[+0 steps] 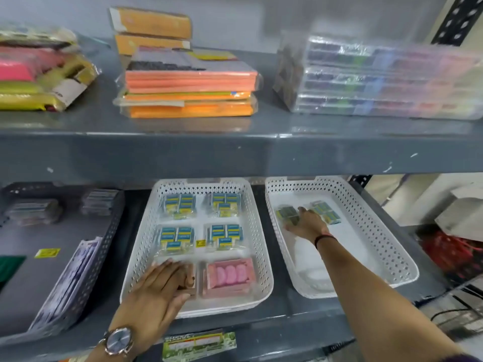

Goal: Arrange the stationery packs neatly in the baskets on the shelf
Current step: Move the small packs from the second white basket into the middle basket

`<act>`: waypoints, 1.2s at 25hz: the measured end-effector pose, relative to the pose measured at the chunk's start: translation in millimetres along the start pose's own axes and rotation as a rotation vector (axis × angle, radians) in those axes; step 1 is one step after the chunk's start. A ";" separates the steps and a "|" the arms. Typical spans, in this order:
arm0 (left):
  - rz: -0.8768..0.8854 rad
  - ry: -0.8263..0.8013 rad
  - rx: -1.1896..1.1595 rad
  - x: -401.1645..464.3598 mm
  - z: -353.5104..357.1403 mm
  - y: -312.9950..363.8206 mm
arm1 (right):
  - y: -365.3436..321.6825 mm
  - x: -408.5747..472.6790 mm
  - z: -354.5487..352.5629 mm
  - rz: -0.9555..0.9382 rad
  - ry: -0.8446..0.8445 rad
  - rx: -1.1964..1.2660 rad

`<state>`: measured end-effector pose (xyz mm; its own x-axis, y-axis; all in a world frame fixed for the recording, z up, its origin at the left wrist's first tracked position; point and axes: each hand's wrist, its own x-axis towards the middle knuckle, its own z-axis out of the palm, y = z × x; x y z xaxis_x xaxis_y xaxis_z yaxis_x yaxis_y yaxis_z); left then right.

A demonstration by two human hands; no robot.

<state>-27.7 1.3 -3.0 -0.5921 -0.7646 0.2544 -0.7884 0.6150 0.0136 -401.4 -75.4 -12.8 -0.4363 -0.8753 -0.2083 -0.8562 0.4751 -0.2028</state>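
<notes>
There is only one view, from a wide-angle camera worn on the person's head. It looks forward and slightly down at a grey metal shelf unit [235, 152], from close in front of it, near enough that both arms reach in from the bottom edge. The front lip of the upper shelf crosses the middle of the picture, so the camera sees the top of that shelf and also into the lower shelf [300, 317] under it. Straight lines bend toward the edges. The far parts look blurred. No second view exists, so nothing is shared.
</notes>
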 end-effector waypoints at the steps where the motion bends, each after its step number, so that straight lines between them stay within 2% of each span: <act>1: -0.002 -0.006 -0.015 -1.6 0.5 0.0 | -2.1 3.4 2.4 0.005 -0.010 0.008; 8: -0.020 -0.018 -0.017 -3.5 0.0 0.9 | -9.1 9.8 9.8 0.052 0.126 0.056; 13: -0.019 -0.023 -0.022 -8.6 2.6 -7.1 | 6.2 4.8 8.2 -0.006 0.169 0.076; 16: -0.024 -0.032 -0.038 -10.3 3.7 -10.8 | 9.6 3.3 6.3 -0.059 0.066 0.023; 19: -0.029 -0.043 -0.050 -11.1 6.3 -11.5 | 9.4 4.8 2.8 -0.056 -0.040 0.084; 23: -0.038 -0.047 -0.053 -10.5 4.2 -10.5 | -2.1 -1.0 4.0 0.007 0.096 0.120; 26: -0.042 -0.054 -0.062 -14.4 3.0 -9.8 | -18.6 -18.2 -11.9 0.075 0.255 0.372; 28: -0.044 -0.061 -0.064 -19.3 3.3 -10.5 | -36.0 -33.5 -26.9 -0.031 0.438 0.522; 30: -0.050 -0.066 -0.058 -25.8 4.1 -12.2 | -66.9 -49.2 -34.5 -0.283 0.465 0.602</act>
<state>-3.4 12.8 -13.7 -0.5634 -0.8045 0.1882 -0.8074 0.5844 0.0814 -332.2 -67.2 44.0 -0.4092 -0.8545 0.3200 -0.7133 0.0809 -0.6961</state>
